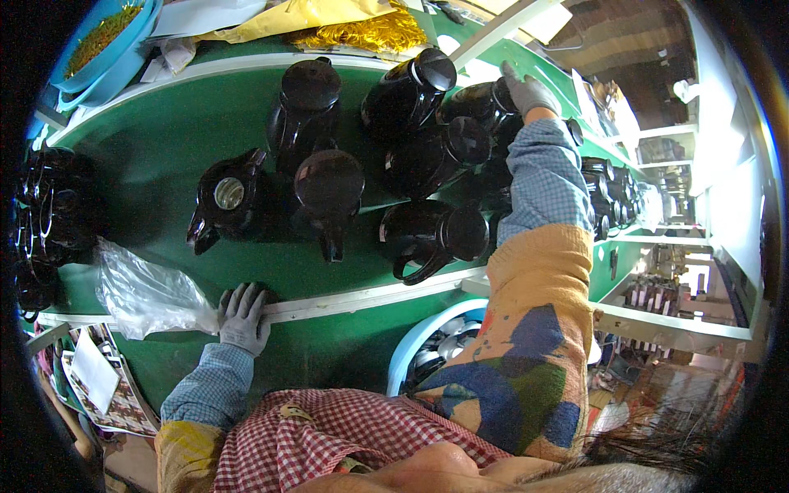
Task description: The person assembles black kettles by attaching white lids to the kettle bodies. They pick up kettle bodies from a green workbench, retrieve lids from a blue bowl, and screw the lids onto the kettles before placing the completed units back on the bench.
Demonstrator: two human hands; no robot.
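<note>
My left hand (244, 320), in a grey glove, lies with its fingers stretched out on the white front rail (353, 301) of the green table. Its side meets a clear plastic bag (152, 292). At the far right my gloved right hand (530, 92) reaches out, fingers extended, beside the lid end of a glossy black jug (472, 105); whether it presses on the jug I cannot tell. Several more black jugs with lids and handles stand between my hands, among them a near one (427, 234). A lidless jug (228, 195) shows a silvery round opening.
More black jugs (53, 214) crowd the left end, and others (608, 193) line the table beyond my right arm. A light blue tub (403, 353) with shiny round parts sits below the front edge. Gold tinsel (362, 33) and a blue planter (103, 53) lie along the back.
</note>
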